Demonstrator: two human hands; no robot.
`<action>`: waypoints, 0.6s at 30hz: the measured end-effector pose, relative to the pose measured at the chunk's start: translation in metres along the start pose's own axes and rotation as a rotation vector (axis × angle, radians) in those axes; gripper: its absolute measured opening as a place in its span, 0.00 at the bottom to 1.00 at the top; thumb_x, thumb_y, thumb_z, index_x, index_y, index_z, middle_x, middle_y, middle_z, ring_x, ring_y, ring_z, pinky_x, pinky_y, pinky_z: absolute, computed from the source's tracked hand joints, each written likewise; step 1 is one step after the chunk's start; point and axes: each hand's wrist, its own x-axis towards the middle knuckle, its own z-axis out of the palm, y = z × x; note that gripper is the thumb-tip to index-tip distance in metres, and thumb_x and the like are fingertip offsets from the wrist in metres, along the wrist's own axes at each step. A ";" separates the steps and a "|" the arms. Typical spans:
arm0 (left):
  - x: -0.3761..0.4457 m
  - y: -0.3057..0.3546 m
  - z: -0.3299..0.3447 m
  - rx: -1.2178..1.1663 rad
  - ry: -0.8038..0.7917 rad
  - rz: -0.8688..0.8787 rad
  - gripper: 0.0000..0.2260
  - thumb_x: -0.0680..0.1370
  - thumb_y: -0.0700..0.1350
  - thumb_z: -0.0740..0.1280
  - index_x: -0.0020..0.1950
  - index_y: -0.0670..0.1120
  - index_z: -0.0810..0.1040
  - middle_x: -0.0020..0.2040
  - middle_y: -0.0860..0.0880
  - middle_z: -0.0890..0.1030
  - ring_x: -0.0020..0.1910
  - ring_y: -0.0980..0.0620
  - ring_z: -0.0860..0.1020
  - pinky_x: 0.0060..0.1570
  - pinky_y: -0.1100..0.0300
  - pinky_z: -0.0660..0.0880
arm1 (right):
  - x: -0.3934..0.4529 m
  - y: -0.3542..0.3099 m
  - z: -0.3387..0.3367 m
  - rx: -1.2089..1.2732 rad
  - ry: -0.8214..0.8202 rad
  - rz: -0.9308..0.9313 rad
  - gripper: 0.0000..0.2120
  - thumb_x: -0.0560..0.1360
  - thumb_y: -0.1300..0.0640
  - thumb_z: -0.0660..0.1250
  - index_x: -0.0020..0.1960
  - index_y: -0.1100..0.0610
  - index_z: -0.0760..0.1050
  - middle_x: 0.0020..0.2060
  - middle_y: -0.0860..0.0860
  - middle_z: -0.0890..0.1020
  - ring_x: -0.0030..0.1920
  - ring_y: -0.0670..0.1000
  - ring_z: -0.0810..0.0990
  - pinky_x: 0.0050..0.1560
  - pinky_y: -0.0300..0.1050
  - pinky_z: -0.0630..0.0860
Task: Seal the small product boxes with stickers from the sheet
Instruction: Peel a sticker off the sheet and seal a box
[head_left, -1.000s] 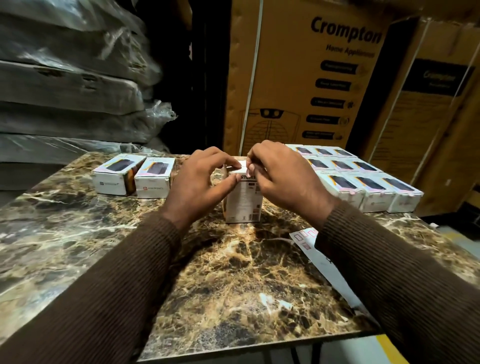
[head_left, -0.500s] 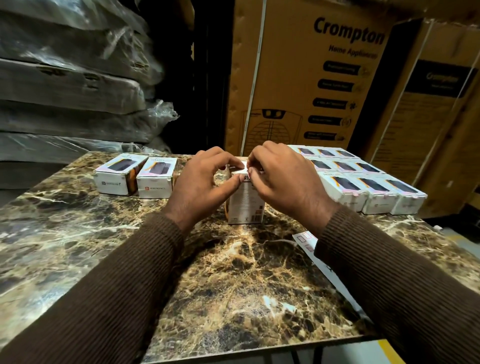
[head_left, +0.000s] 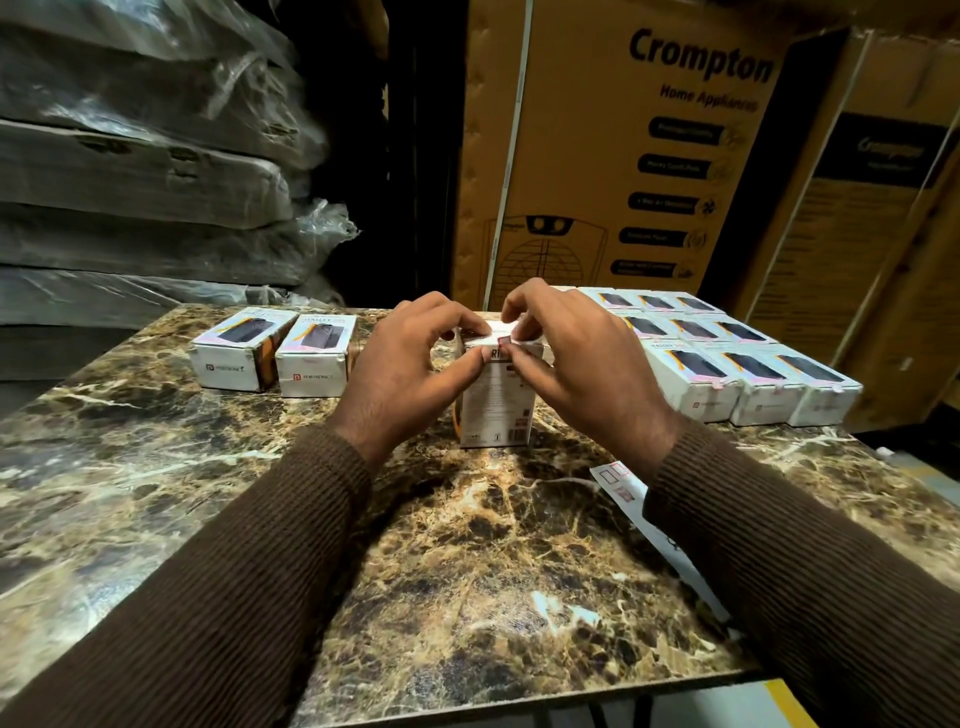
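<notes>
A small white product box (head_left: 496, 410) stands upright on the marble table (head_left: 156, 467), near its middle. My left hand (head_left: 410, 369) grips the box's top left, thumb on its front face and fingers curled over the lid. My right hand (head_left: 576, 358) pinches a small red-edged sticker (head_left: 504, 341) at the box's top front edge. The sticker sheet (head_left: 621, 480) lies flat to the right, mostly hidden under my right sleeve.
Two product boxes (head_left: 275, 353) lie at the back left of the table. Several more boxes (head_left: 727, 348) sit in rows at the back right. Large cardboard cartons (head_left: 623, 156) stand behind the table, and plastic-wrapped stacks (head_left: 145, 156) fill the left.
Both hands stay on top of the upright box. The fingers have shifted slightly and the sticker now shows at the top front edge.
</notes>
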 end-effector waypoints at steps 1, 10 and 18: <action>0.000 0.000 0.000 -0.003 0.000 0.002 0.10 0.80 0.53 0.71 0.57 0.50 0.83 0.53 0.55 0.80 0.55 0.52 0.78 0.54 0.45 0.79 | -0.002 0.001 0.001 -0.001 0.017 -0.014 0.09 0.80 0.52 0.69 0.59 0.49 0.74 0.47 0.43 0.80 0.49 0.49 0.77 0.40 0.50 0.76; 0.000 -0.002 0.002 -0.014 0.007 0.017 0.09 0.80 0.53 0.71 0.56 0.50 0.83 0.52 0.56 0.81 0.54 0.53 0.78 0.53 0.46 0.78 | -0.005 0.014 0.012 0.085 0.067 -0.040 0.08 0.81 0.51 0.68 0.56 0.53 0.82 0.47 0.48 0.79 0.49 0.51 0.76 0.43 0.54 0.77; 0.001 -0.004 0.001 0.001 0.003 0.012 0.10 0.81 0.54 0.71 0.58 0.50 0.83 0.53 0.57 0.80 0.55 0.54 0.78 0.54 0.46 0.79 | 0.001 0.016 0.009 0.319 0.018 0.123 0.04 0.78 0.57 0.74 0.53 0.53 0.85 0.46 0.45 0.81 0.50 0.46 0.80 0.45 0.41 0.77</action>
